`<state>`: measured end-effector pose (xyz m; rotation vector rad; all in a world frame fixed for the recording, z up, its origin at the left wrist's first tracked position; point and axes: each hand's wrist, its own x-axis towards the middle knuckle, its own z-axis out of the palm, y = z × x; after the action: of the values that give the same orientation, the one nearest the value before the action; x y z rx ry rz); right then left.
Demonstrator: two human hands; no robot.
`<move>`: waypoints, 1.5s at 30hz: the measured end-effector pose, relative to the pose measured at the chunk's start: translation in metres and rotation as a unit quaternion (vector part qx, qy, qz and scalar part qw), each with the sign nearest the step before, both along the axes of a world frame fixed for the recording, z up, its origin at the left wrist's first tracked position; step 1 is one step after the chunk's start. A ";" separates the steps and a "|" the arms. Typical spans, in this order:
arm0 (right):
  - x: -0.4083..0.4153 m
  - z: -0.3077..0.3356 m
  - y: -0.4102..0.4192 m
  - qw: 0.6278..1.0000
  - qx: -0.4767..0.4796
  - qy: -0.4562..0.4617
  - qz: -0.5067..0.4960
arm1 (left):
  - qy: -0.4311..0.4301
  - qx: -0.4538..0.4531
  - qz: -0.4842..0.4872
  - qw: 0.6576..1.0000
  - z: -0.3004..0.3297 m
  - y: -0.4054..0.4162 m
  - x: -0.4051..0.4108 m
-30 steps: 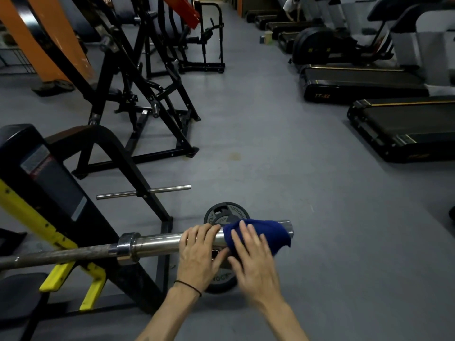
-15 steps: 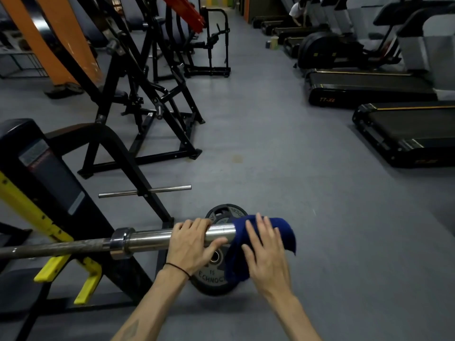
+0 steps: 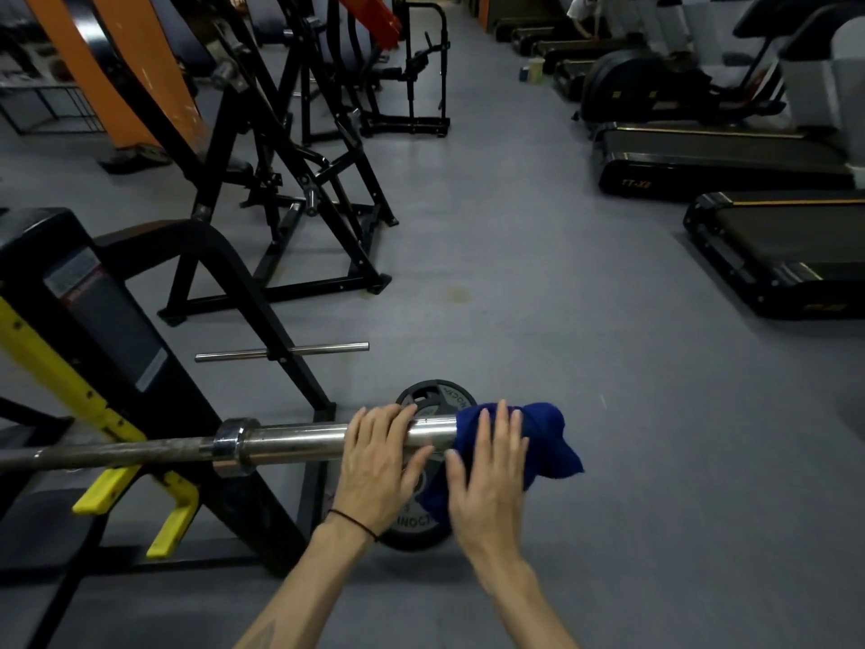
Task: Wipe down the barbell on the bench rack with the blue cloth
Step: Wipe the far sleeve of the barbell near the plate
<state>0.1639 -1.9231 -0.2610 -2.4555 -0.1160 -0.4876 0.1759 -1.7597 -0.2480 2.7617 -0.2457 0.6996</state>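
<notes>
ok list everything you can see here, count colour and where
barbell: one, chrome sleeve and dull grey shaft, lying across the bottom left on the rack
blue cloth: one, dark blue, draped over the barbell's sleeve end
bench rack: one, black with yellow hooks, left
weight plate: one, black, on the floor behind the sleeve
plate peg: one, chrome, sticking out of the rack frame
black machines: several, upper left
orange column: one, top left
treadmills: several, black, right side
floor: grey
left hand: fingers curled over the bare sleeve
right hand: fingers straight, pressing the cloth
</notes>
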 end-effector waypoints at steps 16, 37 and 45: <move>-0.003 -0.008 -0.013 0.978 -0.137 -0.052 0.150 | -0.008 0.030 0.003 1.000 -0.009 0.001 0.002; -0.008 -0.005 0.006 0.991 -0.079 -0.022 0.105 | 0.039 0.095 0.020 0.995 0.015 0.007 0.030; -0.002 -0.005 -0.032 0.999 -0.033 -0.019 0.018 | 0.038 0.078 0.034 0.996 0.018 0.001 0.030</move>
<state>0.1622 -1.9554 -0.2663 -2.5047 -0.1950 -0.5221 0.2056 -1.7591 -0.2299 2.9503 -0.1988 0.6139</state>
